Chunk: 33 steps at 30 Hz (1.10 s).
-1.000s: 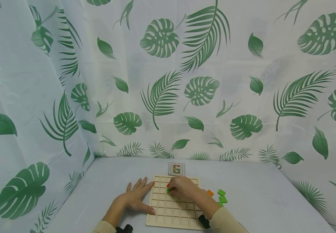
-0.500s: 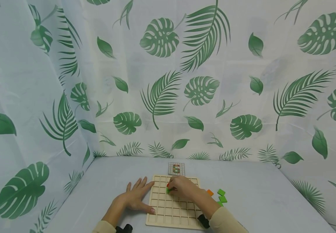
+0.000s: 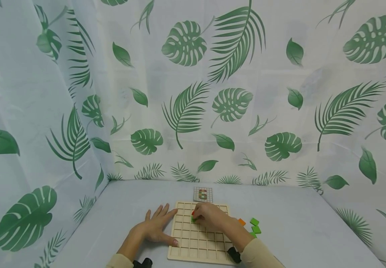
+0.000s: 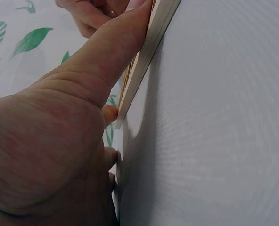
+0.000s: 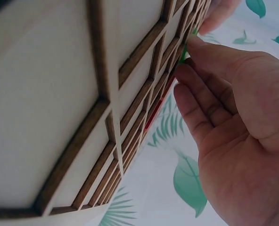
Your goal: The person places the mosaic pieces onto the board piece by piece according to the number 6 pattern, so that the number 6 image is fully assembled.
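Wooden grid board lies flat on the table squarely before us, its near edge toward our body, we judge so that both hands can reach every row. At the bottom of the head view, we wear light sleeves, with a black device at the right wrist over the board's near right corner; whether it touches there, we cannot tell.

Our left hand is spread wide, gripping nothing: its thumb rests on the board's left rim while a fingertip meets that same side farther up, probably to stop the board sliding. To the right, near the board, we see loose green tiles and an orange tile, likely put there for an easy right-hand reach.

Our right hand works over the board's far half, fingers bent, thumb and fingertips drawn together at a green tile set in the grid. Whether they pinch it or only press it down, we cannot tell. Just beyond sits a red tile, partly hidden by the hand.

Past the far rim lies a pattern card, placed, we think, where our hands leave it readable. Leaf-printed cloth hangs behind everything.
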Tool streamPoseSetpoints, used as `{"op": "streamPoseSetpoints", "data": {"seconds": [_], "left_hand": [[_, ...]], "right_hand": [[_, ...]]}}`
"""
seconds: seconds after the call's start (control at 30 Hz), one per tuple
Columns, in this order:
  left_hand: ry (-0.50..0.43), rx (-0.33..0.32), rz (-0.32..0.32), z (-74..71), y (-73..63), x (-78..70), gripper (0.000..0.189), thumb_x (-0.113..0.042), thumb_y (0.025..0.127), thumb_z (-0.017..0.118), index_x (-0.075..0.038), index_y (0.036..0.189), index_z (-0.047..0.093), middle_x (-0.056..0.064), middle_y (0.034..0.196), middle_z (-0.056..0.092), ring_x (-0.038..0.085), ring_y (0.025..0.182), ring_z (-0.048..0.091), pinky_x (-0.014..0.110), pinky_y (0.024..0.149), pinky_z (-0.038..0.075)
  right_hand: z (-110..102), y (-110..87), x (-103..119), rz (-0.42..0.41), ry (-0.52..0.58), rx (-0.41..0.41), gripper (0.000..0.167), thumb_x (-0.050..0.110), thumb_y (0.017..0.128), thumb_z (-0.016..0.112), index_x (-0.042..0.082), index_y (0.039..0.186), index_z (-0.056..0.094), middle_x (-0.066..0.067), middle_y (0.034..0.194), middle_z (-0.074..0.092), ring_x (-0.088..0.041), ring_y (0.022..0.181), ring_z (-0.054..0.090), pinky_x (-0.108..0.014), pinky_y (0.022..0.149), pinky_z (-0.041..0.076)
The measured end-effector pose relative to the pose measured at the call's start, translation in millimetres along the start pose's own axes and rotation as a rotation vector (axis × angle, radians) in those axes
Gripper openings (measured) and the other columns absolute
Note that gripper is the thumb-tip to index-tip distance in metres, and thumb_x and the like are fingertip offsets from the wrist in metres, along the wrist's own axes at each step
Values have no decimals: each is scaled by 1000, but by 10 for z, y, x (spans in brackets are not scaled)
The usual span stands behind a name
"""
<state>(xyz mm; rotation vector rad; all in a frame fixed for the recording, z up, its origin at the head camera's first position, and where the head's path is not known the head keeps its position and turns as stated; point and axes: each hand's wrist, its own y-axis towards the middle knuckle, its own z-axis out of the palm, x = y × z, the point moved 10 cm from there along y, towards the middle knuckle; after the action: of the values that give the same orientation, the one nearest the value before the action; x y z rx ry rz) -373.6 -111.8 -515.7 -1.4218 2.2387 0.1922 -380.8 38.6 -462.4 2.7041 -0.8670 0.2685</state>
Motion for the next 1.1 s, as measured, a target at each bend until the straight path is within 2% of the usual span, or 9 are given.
{"op": "streamPoseSetpoints", "data": {"seconds": [0.3,0.47,0.57,0.67,0.87,1.0,1.1], "left_hand": [[-4,3,1,-16,-2,-11,118,-74,72,81,-22,165,30,22,173,15,47,161,9,81,119,0],[-4,8,-5,-14,1,-4,119,-75,72,81,-22,165,30,22,173,15,47,161,9,80,119,0],[-7,9,0,-19,1,-9,119,-74,72,81,-22,165,30,22,173,15,48,160,9,80,119,0],[-10,9,-1,-18,-3,-11,119,-75,71,81,-22,165,30,23,173,15,48,160,9,80,119,0],[-10,6,-2,-6,-1,-10,119,-74,71,82,-22,165,30,22,173,15,47,161,8,80,120,0],[0,6,-10,-12,5,-12,119,-74,71,82,-22,165,30,21,174,15,47,161,9,79,120,1],[13,5,-16,-22,7,-6,119,-74,70,82,-22,165,31,21,173,16,46,161,10,79,120,2]], "right_hand": [[-3,12,-20,29,14,13,11,11,92,79,11,102,83,0,103,74,-7,94,68,-21,81,58],[-81,2,-34,47,24,-47,11,8,91,79,10,102,83,0,99,74,-9,89,69,-21,76,58],[-185,-33,-47,65,1,-122,13,10,93,79,8,105,82,-3,103,76,-15,93,73,-26,78,61],[-292,-94,-74,95,-14,-206,18,14,95,77,7,111,79,-5,113,77,-21,98,74,-33,81,62],[-583,-292,-166,154,-59,-436,27,18,92,81,11,117,76,-4,121,73,-22,111,69,-41,91,61],[-814,-463,-327,255,-92,-564,31,17,89,84,10,119,75,-5,124,70,-26,119,65,-45,95,59],[-916,-573,-465,343,-95,-579,33,18,89,84,9,120,75,-7,126,69,-28,122,64,-48,96,58]]}}
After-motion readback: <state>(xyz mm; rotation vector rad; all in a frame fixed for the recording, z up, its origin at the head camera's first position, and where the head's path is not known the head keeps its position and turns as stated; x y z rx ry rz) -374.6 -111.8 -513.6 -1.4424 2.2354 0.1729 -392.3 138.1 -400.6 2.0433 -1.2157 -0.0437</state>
